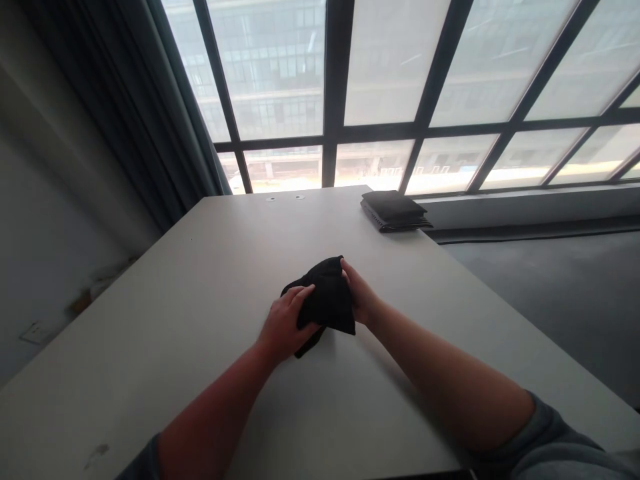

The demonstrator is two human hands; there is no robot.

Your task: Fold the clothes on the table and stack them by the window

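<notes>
A folded piece of black cloth (327,300) is held between my two hands over the middle of the white table. My left hand (287,323) grips its left side, fingers lying over the top and thumb along the lower edge. At the cloth's right edge, my right hand (361,297) is closed on it, with most of its fingers hidden behind the fabric. One part of the cloth hangs lower, below my left hand, near the tabletop. Its exact kind does not show.
A stack of folded dark cloth (395,210) lies at the table's far right edge. The white table (225,267) has two small round fittings near its far edge. Beyond stand large windows (385,67), with a dark curtain (135,100) at the left.
</notes>
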